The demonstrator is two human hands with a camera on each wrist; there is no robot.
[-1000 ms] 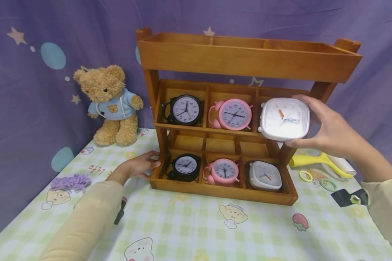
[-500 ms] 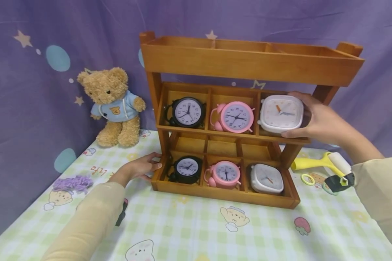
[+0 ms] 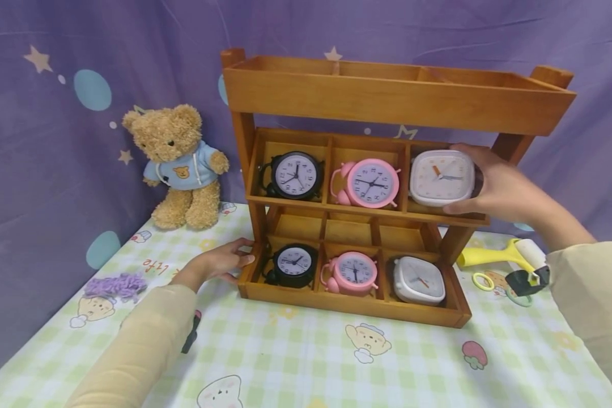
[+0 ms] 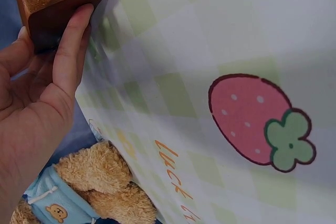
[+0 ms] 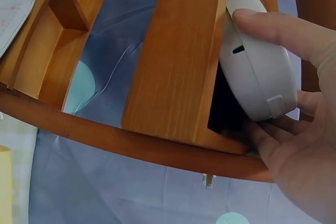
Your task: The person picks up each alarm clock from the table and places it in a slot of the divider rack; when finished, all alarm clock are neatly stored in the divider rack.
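In the head view, my right hand [image 3: 505,184] grips a white alarm clock [image 3: 441,177] at the right compartment of the middle tier of a wooden shelf [image 3: 357,309]. The right wrist view shows the thumb on one edge of that clock [image 5: 257,61] and the fingers around the other, with its back partly inside the compartment. My left hand [image 3: 219,262] presses nearly straight fingers against the shelf's lower left side. Left of the held clock sit a pink alarm clock [image 3: 372,183] and a black alarm clock [image 3: 297,175], one per compartment.
The bottom tier holds a black clock [image 3: 293,265], a pink clock [image 3: 355,273] and a white clock [image 3: 419,280]. A teddy bear [image 3: 183,170] stands left. Purple fuzzy strands [image 3: 114,286] lie near it. Right of the shelf are a yellow-handled roller [image 3: 489,256] and rings [image 3: 483,281].
My right hand has moved the white clock leftward and back, from in front of the shelf into the middle tier's right compartment. The left hand stays at the shelf's side.
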